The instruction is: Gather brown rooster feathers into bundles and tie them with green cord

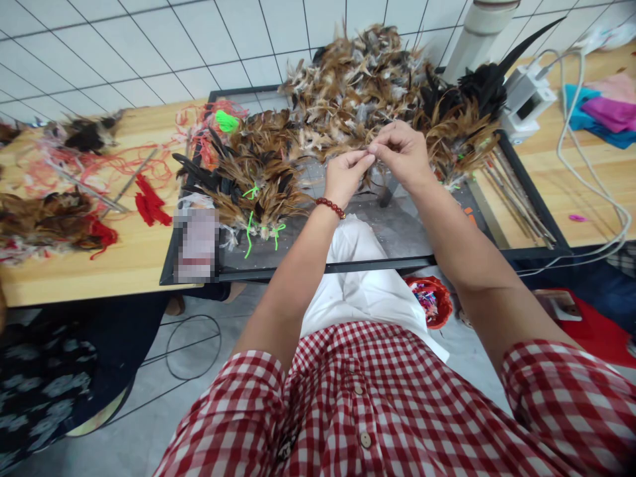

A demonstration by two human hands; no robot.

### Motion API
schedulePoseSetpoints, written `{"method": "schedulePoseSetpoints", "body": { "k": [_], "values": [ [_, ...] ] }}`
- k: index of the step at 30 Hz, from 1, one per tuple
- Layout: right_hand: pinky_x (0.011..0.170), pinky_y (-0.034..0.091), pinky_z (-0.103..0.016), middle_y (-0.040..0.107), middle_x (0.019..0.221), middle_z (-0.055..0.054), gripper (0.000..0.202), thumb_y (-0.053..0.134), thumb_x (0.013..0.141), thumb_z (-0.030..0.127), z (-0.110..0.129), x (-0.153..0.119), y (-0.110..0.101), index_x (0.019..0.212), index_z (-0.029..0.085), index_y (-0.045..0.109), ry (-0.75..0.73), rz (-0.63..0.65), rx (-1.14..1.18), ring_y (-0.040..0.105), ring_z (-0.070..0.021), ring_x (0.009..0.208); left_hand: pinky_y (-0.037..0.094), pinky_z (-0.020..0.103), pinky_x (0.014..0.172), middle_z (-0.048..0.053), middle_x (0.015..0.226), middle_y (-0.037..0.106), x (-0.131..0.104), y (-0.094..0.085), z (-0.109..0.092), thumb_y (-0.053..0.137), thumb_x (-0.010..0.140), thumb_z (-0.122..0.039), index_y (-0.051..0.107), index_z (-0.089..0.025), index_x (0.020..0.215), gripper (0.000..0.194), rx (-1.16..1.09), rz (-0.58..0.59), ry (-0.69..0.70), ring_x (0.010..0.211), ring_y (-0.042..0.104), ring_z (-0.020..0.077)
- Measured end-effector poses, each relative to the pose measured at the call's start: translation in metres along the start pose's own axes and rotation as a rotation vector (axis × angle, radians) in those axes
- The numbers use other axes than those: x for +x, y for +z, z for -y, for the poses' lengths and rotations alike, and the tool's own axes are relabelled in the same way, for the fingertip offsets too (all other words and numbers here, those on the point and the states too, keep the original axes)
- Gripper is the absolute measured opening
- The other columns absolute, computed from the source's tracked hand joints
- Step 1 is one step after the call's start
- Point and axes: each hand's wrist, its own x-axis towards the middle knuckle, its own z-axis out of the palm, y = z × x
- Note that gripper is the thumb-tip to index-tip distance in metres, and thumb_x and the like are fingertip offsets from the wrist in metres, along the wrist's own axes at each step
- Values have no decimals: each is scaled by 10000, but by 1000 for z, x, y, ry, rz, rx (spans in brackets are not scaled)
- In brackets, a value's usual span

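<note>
My left hand (pixel 344 175) and my right hand (pixel 403 156) meet fingertip to fingertip over the black-framed tray (pixel 397 228). Both are closed in a pinch. What lies between the fingertips is too small to make out; a few brown feathers (pixel 366 179) show just below them. Behind my hands rises a large heap of brown and cream feathers (pixel 358 86). To the left lie bundles of brown feathers (pixel 263 165) tied with bright green yarn (pixel 249 235). Darker feathers (pixel 479 89) are piled at the tray's right rear.
Thin sticks (pixel 517 192) lie along the tray's right side, near a white power adapter (pixel 529 99) with cables. Red yarn (pixel 150 201) and more feathers (pixel 44 218) are on the left tabletop. A white pipe (pixel 479 40) stands behind. Below is a red basket (pixel 440 301).
</note>
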Motion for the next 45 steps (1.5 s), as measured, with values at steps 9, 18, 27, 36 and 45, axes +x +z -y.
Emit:
{"method": "schedulePoseSetpoints", "body": {
  "k": [9,18,27,36,45],
  "values": [
    [822,575,-418,757,833,-75,291,799,860,494,0,-5,1,854,203,809,236,188,-294,686,-249,844,594,249,834,4,765,775,6,-13,-15,896,838,-330,732,-215,726,230,-125,-270,-29,855,759,140],
    [790,474,-353,747,838,-72,120,670,873,241,25,-6,5,818,172,751,375,257,-358,642,-209,799,610,229,773,-17,682,709,-4,-7,-24,874,862,-386,670,-194,773,294,-197,-325,-236,797,766,133],
    [674,407,-308,604,685,9,304,745,830,469,29,-8,13,717,228,598,223,137,24,488,-142,665,588,236,759,-3,737,760,-4,-7,-15,909,816,-390,738,-195,780,262,-127,-195,-206,788,730,123],
    [699,436,-331,626,700,-12,269,722,840,444,36,-11,12,712,232,617,145,189,-69,517,-165,700,604,277,753,6,738,757,-1,-9,-6,945,765,-450,789,-206,817,295,-100,-127,-214,802,728,145],
    [728,517,-340,691,814,-30,502,746,843,735,16,-3,8,843,234,717,155,11,122,645,-192,824,583,276,869,18,780,804,-6,-4,-12,921,795,-358,747,-203,717,245,-2,-93,-129,879,753,158]
  ]
}}
